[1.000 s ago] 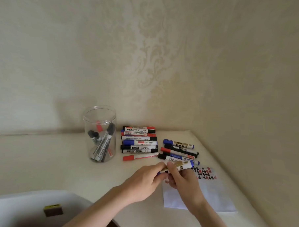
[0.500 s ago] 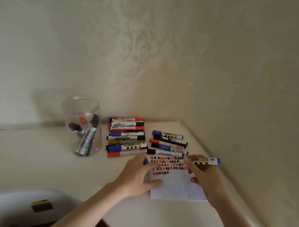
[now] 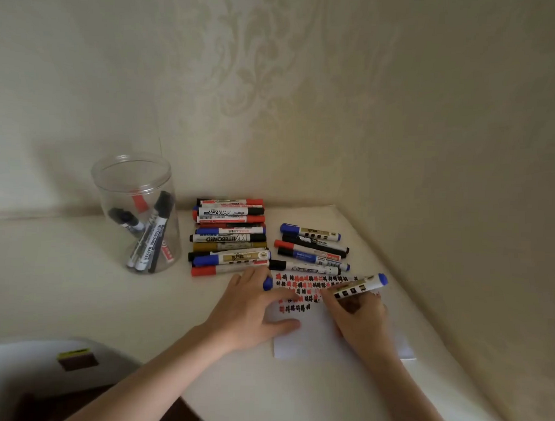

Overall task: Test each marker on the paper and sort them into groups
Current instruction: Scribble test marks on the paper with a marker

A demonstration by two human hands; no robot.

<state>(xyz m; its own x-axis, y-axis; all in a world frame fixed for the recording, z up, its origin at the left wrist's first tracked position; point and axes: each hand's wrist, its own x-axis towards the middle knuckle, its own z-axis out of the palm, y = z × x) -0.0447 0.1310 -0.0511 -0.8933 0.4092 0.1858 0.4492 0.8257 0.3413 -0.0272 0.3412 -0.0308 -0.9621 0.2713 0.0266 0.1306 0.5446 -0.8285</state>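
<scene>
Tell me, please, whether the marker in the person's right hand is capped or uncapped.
Uncapped: the blue cap sits by the left hand, while the right hand holds the marker tip-down on the paper.

White paper [image 3: 315,342] with red and black marks, blue-ended white marker [image 3: 358,288], cream damask-patterned wall [image 3: 275,83]

Both forearms reach in from the lower edge, bare, angled toward each other. The left hand [image 3: 249,314] lies palm down, fingers spread and pressing flat, thumb stretched out to the right, with something blue at its index fingertip. The right hand [image 3: 357,312] is curled in a writing grip, fingers closed around a marker [image 3: 358,287], knuckles up and wrist low.
</scene>
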